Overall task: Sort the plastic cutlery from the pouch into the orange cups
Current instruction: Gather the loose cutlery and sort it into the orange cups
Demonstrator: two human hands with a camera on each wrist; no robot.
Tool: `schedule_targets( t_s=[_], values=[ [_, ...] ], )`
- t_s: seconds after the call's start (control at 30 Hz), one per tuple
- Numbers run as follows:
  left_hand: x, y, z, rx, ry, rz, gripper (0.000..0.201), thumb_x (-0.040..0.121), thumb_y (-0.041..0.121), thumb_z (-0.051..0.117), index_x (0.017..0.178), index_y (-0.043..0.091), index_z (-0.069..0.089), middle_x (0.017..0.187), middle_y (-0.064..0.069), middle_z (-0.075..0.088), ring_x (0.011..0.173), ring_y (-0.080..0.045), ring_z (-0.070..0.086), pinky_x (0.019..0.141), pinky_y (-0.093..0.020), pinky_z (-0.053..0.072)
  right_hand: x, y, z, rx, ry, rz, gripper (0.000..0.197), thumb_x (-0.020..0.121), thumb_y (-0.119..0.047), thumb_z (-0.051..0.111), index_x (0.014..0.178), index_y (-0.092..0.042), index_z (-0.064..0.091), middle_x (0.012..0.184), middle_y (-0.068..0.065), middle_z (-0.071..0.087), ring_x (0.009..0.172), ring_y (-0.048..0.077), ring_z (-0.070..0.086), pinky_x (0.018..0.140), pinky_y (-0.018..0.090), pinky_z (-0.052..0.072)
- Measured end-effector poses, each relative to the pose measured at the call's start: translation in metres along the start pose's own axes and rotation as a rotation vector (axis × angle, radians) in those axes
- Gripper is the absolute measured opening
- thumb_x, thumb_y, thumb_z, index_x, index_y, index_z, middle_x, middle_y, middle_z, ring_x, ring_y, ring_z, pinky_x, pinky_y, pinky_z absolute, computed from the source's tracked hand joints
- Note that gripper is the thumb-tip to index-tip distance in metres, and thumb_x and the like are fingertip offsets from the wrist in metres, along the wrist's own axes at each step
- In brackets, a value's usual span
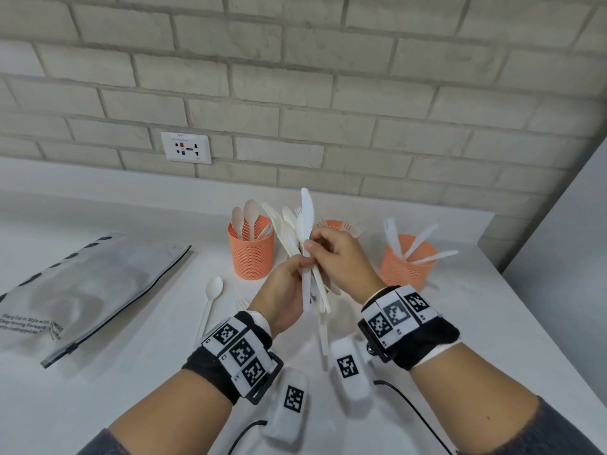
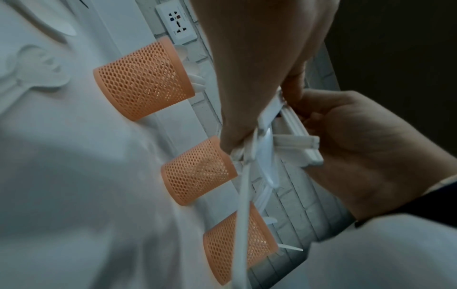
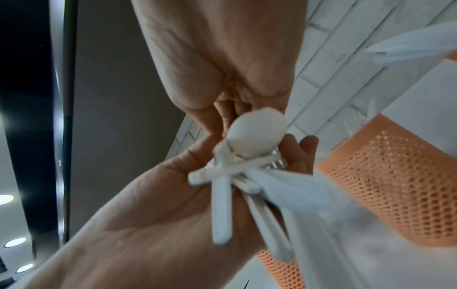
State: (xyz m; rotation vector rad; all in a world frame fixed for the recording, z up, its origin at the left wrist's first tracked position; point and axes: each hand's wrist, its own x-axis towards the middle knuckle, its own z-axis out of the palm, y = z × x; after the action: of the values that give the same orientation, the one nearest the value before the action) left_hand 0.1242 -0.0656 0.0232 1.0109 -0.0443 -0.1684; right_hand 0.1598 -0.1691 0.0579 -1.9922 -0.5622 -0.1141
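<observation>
**A:** Which step are you on?

**B:** Mid-sort. My left hand (image 1: 285,290) has its grip curled round a bunch (image 1: 303,254) of white cutlery, handles down, heads fanned up over the tabletop (image 1: 460,323) in front of the cups. My right hand (image 1: 341,257) pinches one piece at the top of the bunch, a knife (image 1: 307,211) by the look of it, since it stands above the rest.

**A:** So what does the next move need?

**B:** I'd judge: draw that knife straight up and free without dragging its neighbours along, while the left grip stays tight enough to hold the others. Then over to the right cup (image 1: 407,264), where the knives stand.

**A:** How many cups?

**B:** Three orange ones. The left cup (image 1: 251,254) holds spoons, three or so that I can make out. The middle cup (image 1: 335,224) is mostly behind my hands; fork tines show at its rim. The right cup has three knives.

**A:** And loose pieces?

**B:** One spoon (image 1: 210,303) lies on the tabletop left of my hands, a fork (image 1: 242,304) just beside it, partly hidden by my wrist. Another handle may lie below the bunch; I can't tell. The bunch itself holds several pieces, too overlapped to count.

**A:** The pouch?

**B:** One pouch (image 1: 88,290), flat at the far left, well apart from the cups.
</observation>
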Motion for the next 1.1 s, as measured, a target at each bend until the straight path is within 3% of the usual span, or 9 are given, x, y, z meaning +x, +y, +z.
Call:
schedule_targets(
  t_s=[0.13,0.27,0.37,0.43,0.57,0.7,0.83,1.0,1.1],
  values=[
    [-0.001,-0.001,0.000,0.076,-0.003,0.006,0.036,0.100,0.015,0.035,0.133,0.007,0.047,0.118,-0.022,0.061,0.105,-0.029,0.061,0.087,-0.037,0.053,0.002,0.007,0.002,0.073,0.001,0.092,0.029,0.092,-0.011,0.051,0.066,-0.024,0.049,0.078,-0.006,0.047,0.074,0.013,0.049,0.074,0.029,0.046],
    [-0.001,-0.006,-0.002,0.175,-0.012,0.044,0.031,0.099,0.022,0.039,0.130,0.024,0.045,0.099,-0.010,0.066,0.084,-0.021,0.065,0.074,-0.032,0.057,0.001,0.006,0.001,0.202,-0.074,0.240,0.028,0.095,-0.017,0.045,0.067,-0.021,0.047,0.068,0.001,0.049,0.055,0.012,0.050,0.042,0.017,0.042],
    [-0.002,-0.008,-0.001,0.214,0.016,0.071,0.033,0.099,0.017,0.042,0.132,0.016,0.044,0.087,-0.005,0.064,0.064,-0.011,0.064,0.061,-0.024,0.054,-0.001,0.000,0.004,0.120,-0.038,0.210,0.029,0.094,-0.026,0.049,0.067,-0.019,0.046,0.065,0.000,0.048,0.060,0.015,0.048,0.058,0.030,0.045],
    [-0.004,-0.009,-0.001,0.206,0.036,0.089,0.031,0.097,0.011,0.043,0.128,0.012,0.048,0.085,-0.004,0.064,0.059,-0.007,0.064,0.058,-0.022,0.053,-0.002,-0.003,0.005,0.030,0.013,0.172,0.030,0.092,-0.029,0.054,0.065,-0.018,0.045,0.062,-0.003,0.047,0.057,0.011,0.046,0.060,0.025,0.041],
    [-0.004,-0.007,-0.007,0.088,0.081,0.090,0.039,0.089,0.006,0.055,0.127,0.004,0.051,0.097,-0.010,0.068,0.076,-0.014,0.071,0.063,-0.024,0.056,-0.003,0.000,0.004,0.019,0.050,0.197,0.027,0.093,-0.020,0.051,0.067,-0.012,0.048,0.062,-0.002,0.048,0.059,0.012,0.048,0.061,0.024,0.041],
    [-0.002,-0.005,-0.007,0.032,0.122,0.079,0.059,0.083,0.028,0.058,0.134,0.001,0.044,0.113,-0.016,0.065,0.095,-0.019,0.068,0.074,-0.026,0.056,-0.003,-0.004,0.006,0.149,-0.006,0.235,0.013,0.096,-0.014,0.042,0.096,-0.006,0.052,0.070,0.003,0.054,0.067,0.017,0.056,0.064,0.031,0.050],
    [-0.001,-0.003,-0.008,0.018,0.140,0.072,0.043,0.095,0.023,0.049,0.131,0.000,0.049,0.094,-0.010,0.070,0.079,-0.014,0.071,0.062,-0.023,0.055,-0.002,-0.004,0.006,0.143,-0.017,0.248,0.020,0.097,-0.018,0.041,0.081,-0.015,0.052,0.076,0.009,0.060,0.077,0.026,0.063,0.083,0.044,0.053],
    [0.002,-0.004,-0.011,0.173,0.257,0.081,0.036,0.094,0.013,0.052,0.128,0.002,0.048,0.074,-0.002,0.066,0.068,-0.013,0.065,0.062,-0.026,0.054,0.007,-0.011,-0.002,-0.036,0.000,0.228,0.021,0.096,-0.014,0.038,0.098,-0.001,0.054,0.081,0.007,0.056,0.081,0.030,0.062,0.081,0.044,0.052],
    [0.001,-0.003,-0.012,0.306,0.270,0.098,0.037,0.092,0.008,0.055,0.128,0.004,0.046,0.079,-0.009,0.061,0.074,-0.023,0.062,0.072,-0.036,0.055,0.013,-0.021,-0.008,-0.148,0.051,0.082,0.019,0.097,-0.012,0.037,0.096,-0.004,0.054,0.078,0.000,0.052,0.071,0.018,0.053,0.066,0.030,0.047]
  ],
)
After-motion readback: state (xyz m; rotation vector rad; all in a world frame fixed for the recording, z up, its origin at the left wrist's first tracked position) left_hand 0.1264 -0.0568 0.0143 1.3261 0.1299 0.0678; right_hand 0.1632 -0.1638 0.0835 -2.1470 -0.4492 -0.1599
